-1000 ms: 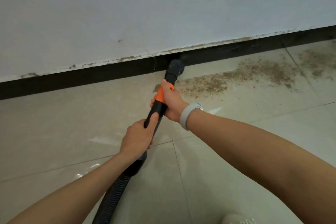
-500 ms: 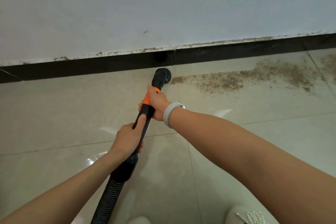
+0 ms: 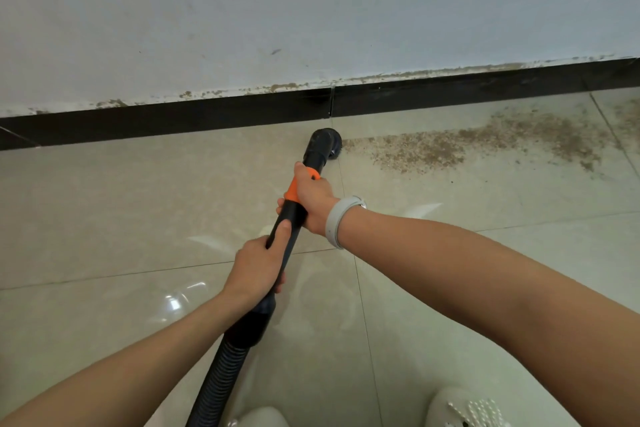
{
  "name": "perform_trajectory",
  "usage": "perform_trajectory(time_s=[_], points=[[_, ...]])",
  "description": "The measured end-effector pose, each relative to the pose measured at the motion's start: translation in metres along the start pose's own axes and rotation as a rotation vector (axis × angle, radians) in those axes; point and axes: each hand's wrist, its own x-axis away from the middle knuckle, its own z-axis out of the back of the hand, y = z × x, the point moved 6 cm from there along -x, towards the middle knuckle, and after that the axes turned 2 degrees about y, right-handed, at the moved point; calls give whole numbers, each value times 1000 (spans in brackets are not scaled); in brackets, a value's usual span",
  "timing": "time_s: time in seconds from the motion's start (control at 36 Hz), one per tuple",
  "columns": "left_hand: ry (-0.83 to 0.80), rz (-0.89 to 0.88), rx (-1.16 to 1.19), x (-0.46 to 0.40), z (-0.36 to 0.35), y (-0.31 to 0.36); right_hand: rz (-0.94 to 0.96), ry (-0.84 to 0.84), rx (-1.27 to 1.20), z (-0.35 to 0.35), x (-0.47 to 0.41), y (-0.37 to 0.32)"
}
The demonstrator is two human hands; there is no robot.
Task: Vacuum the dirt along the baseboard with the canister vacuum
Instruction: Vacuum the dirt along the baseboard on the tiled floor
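Ahead of both hands' grip [image 3: 313,199]: nozzle [image 3: 325,142], beside dirt [image 3: 450,146].

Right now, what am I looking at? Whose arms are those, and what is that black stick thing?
This picture comes from a camera worn on a person's head, looking down, so the arms are that person's own. The black stick is a vacuum wand with a ribbed hose behind it. The left hand grips the wand lower down, and the right hand, with a pale wristband, grips it by the orange collar. The round nozzle sits on the tiled floor, at the left edge of a patch of brown dirt, near the black baseboard. At the bottom are the person's light shoes.
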Motion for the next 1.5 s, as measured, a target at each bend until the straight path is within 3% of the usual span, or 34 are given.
perform_trajectory(time_s=[0.44,0.81,1.14,1.5], points=[[-19,44,73,-21,3,13,3,18,46,-12,-13,-23],[-112,2,-18,20,-16,-15,-14,69,-53,26,5,31],[-52,21,-4,-12,-21,23,-15,32,-6,25,-3,-21],[-65,21,-47,-11,-29,26,-18,29,-49,36,-8,-19]])
